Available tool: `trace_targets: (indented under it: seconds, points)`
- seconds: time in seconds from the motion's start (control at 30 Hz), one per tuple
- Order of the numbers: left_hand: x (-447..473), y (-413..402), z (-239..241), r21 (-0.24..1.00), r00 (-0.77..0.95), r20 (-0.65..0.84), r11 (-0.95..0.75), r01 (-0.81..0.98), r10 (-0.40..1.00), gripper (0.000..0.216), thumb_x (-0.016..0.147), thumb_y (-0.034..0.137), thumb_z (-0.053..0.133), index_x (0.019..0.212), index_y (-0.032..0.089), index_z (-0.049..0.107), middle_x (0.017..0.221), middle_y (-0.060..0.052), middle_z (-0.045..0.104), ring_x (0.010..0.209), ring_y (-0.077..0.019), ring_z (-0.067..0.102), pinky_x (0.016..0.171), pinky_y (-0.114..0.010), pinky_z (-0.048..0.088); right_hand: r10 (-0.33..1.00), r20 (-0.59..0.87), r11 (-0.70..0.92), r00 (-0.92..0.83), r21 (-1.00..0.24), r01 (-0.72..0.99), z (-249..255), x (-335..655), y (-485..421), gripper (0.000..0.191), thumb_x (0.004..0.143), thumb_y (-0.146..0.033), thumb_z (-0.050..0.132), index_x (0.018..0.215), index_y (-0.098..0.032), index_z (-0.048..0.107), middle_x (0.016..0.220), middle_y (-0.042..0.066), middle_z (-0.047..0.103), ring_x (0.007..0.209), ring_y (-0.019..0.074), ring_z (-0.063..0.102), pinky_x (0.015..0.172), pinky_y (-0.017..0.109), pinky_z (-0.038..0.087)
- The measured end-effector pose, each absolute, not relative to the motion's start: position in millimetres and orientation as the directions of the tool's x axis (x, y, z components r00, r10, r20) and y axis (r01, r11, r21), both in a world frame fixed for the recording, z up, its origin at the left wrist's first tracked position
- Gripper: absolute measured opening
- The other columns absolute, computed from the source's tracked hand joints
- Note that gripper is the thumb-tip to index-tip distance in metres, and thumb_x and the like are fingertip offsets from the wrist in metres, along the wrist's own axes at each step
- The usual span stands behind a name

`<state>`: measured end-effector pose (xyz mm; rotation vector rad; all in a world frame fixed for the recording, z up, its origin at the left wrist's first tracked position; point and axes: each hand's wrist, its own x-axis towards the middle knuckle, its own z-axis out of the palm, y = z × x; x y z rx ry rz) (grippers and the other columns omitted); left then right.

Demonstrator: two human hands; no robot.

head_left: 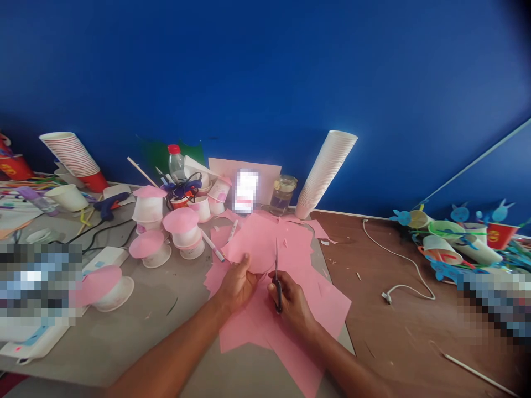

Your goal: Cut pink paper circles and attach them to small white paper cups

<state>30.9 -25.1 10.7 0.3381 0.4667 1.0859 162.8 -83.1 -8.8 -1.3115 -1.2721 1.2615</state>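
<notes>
My left hand grips the near edge of a pink paper sheet, fingers curled round it and holding it up off the table. My right hand is closed on a pair of scissors, whose blades point away from me and stand upright against the sheet's right edge. Both hands are over a spread of loose pink paper on the grey mat.
White cups topped with pink caps stand to the left, with a glue gun and cables behind. A leaning stack of white cups, a glass jar and a bottle line the blue wall. A white cable and blue-decorated cups lie right.
</notes>
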Motion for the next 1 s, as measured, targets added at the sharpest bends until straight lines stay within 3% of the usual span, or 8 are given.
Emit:
trace_targets:
  seconds: [1.0]
  points:
    - [26.9,-19.7,3.8,0.559,0.327,-0.22,0.394,-0.73,0.919,0.025,0.077,0.03,0.069,0.095,0.012,0.068,0.094,-0.009,0.072,0.108,-0.024,0.059,0.102,-0.038,0.04,0.993,-0.104,-0.095,-0.048,-0.982,0.166,-4.2,163.5,-84.2,0.032,0.083,-0.046,0.052,0.098,-0.018,0.049,0.06,-0.007,0.035,0.049,0.0083,0.031,0.044,0.021,0.028]
